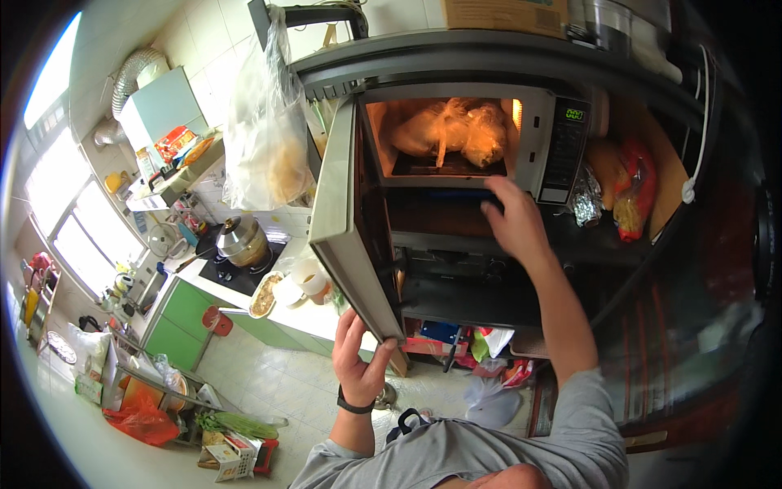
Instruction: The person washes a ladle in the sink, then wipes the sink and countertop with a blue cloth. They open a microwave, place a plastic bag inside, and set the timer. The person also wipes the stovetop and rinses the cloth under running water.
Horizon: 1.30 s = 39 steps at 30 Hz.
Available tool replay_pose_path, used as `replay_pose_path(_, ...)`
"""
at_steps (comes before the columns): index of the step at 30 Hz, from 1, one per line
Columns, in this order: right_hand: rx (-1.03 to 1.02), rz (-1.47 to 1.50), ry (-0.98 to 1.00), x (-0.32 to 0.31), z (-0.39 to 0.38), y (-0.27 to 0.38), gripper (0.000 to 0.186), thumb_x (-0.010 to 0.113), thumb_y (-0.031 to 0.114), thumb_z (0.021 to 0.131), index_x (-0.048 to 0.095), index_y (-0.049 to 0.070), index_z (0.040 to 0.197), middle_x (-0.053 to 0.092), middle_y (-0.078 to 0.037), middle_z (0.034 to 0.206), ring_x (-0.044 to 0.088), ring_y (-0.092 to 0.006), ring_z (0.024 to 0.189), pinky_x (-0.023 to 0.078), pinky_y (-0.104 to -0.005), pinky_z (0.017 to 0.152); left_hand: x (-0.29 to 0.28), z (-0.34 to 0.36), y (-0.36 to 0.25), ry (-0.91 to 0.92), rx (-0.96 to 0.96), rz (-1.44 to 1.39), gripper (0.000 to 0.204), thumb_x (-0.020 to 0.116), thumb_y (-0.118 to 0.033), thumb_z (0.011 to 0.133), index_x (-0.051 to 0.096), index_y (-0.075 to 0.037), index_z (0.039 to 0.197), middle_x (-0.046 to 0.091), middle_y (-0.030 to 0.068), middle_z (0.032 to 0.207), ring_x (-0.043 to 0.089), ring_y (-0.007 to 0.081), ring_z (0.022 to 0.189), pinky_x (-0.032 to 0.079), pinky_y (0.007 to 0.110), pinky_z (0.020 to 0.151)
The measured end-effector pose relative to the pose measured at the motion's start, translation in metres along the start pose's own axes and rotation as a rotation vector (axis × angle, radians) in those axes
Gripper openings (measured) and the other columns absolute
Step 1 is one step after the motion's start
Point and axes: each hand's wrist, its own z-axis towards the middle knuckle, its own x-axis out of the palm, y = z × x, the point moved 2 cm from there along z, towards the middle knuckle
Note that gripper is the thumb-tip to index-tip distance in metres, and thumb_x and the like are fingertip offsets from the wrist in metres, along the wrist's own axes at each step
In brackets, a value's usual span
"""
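Lumpy bundle (452, 134), apparently wrapped in clear plastic, inside the lit microwave (554, 151); contents hard to make out. Cardboard box (505, 15) on the rack top, cut off by the view's upper edge; far right dark and blurred. Microwave on a dark rack shelf (444, 213), short of its right end; foil packet (586, 196) just beside it, red-and-clear bag (634, 191) nearer that end. Clear plastic bag (269, 130), hung at the rack's left side. Tiled kitchen: white desk (327, 324) over green cabinets (181, 319); lidded pot (243, 241) on a black hob, oval dish (265, 295) and pale cup (309, 277) toward the desk's near end. Left grip (362, 368), dark wristband: fingers and thumb closed about the lower corner of the open microwave door (350, 196). Right grip (517, 222), slightly blurred: fingers loosely bent, thumb apart, nothing visibly held, just before the cavity's lower edge; contact there cannot be told.
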Motion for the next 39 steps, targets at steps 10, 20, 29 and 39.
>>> replay_pose_path(10,0.204,-0.678,0.075,0.091,0.147,-0.067,0.022,0.073,0.023,0.081,0.075,0.004,0.091,0.073,-0.018,0.089,0.071,-0.0364,0.090,0.057,-0.0465,0.080,-0.065,-0.002,0.068,0.006,-0.073,-0.248,0.036,0.081,-0.016,0.074,0.071,0.006,0.102,0.063,0.0177,0.112,0.060,0.0289,0.102,0.046,0.037,0.090)
replay_pose_path(20,0.160,-0.677,0.097,0.082,0.155,-0.055,0.026,0.070,0.028,0.081,0.074,0.004,0.087,0.074,-0.017,0.092,0.071,-0.0362,0.091,0.057,-0.0448,0.081,-0.088,-0.001,0.100,0.049,-0.046,-0.327,0.034,0.081,-0.022,0.081,0.069,0.004,0.100,0.066,0.0137,0.110,0.062,0.0236,0.101,0.047,0.035,0.090)
replay_pose_path(29,0.349,-0.575,0.177,0.073,0.163,-0.051,0.038,0.080,0.028,0.073,0.075,0.010,0.106,0.074,-0.015,0.101,0.071,-0.0320,0.098,0.057,-0.0421,0.084,-0.086,0.004,0.100,0.028,-0.066,-0.353,0.039,0.085,-0.029,0.078,0.071,0.004,0.095,0.068,0.0177,0.109,0.063,0.0273,0.102,0.048,0.039,0.090)
replay_pose_path(39,0.083,-0.783,-0.102,0.103,0.173,-0.017,0.052,0.079,0.026,0.079,0.064,0.006,0.125,0.060,-0.020,0.133,0.057,-0.0332,0.125,0.049,-0.0408,0.103,-0.085,0.002,0.099,-0.004,-0.046,-0.325,0.034,0.081,-0.028,0.084,0.070,0.003,0.094,0.068,0.0164,0.107,0.064,0.0281,0.103,0.048,0.039,0.090)
